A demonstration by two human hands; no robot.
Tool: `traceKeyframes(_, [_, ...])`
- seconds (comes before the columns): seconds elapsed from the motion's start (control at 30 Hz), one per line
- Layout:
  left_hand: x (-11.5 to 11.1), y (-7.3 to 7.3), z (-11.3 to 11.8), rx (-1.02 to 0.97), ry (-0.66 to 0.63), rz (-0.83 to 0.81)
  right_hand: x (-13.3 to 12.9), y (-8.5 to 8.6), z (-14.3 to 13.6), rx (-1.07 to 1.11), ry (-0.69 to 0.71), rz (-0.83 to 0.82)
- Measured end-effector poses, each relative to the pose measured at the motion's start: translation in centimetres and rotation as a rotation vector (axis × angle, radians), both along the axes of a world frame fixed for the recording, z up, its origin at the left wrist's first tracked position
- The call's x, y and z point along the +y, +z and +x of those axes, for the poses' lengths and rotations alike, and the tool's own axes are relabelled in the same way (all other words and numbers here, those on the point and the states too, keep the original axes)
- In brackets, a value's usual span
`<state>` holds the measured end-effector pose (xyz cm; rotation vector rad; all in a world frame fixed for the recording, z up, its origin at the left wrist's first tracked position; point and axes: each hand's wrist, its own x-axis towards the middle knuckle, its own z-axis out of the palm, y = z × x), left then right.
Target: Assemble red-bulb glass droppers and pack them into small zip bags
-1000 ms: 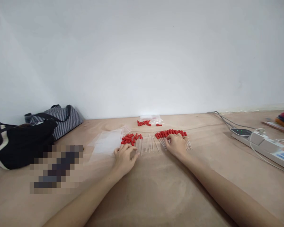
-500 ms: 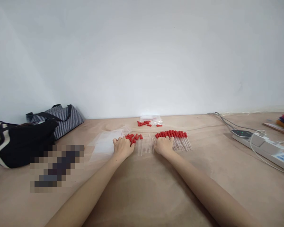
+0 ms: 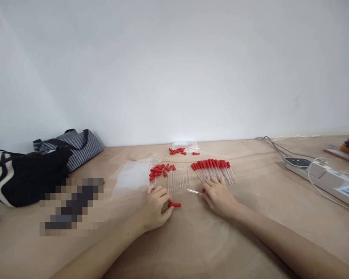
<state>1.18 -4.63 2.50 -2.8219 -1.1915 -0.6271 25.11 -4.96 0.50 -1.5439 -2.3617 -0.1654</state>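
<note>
Between thumb and fingers my left hand pinches a red rubber dropper bulb, its narrow end pointing right. My right hand is closed on a clear glass tube whose end sticks out to the left. The tube and the held bulb are apart. Beyond my left hand lies a pile of loose red bulbs. A row of bare glass tubes lies between the hands, farther back. Droppers with red bulbs fitted lie side by side beyond my right hand, which hides some of their lower ends.
Clear plastic bags lie flat left of the bulbs. More bulbs and a small bag sit near the wall. A power strip with cables is at right; a striped bag and black bag stand at left.
Both hands have drawn back toward me from the bulb pile and the tubes. The left now holds a red bulb clear of the pile, and the right a glass tube.
</note>
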Motion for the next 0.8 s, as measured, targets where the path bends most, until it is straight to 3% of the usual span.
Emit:
traceKeyframes(0.17, [0.1,-0.2,0.3,-0.049,-0.024,-0.12,-0.8,-0.2,0.7,0.069,0.049,-0.032])
traceKeyframes(0.33, [0.7,-1.4,0.7,-0.099,-0.101,-0.188,-0.5,-0.4,-0.1,0.204,0.057,-0.074])
traceKeyframes(0.53, [0.4,-2.1,1.4,-0.194,0.024,-0.162,-0.5,-1.8,-1.2,0.252,-0.002,0.023])
traceKeyframes(0.8, [-0.3,-1.8,1.6,-0.176,0.079,-0.191,-1.8,-1.3,-2.7,0.355,0.053,0.047])
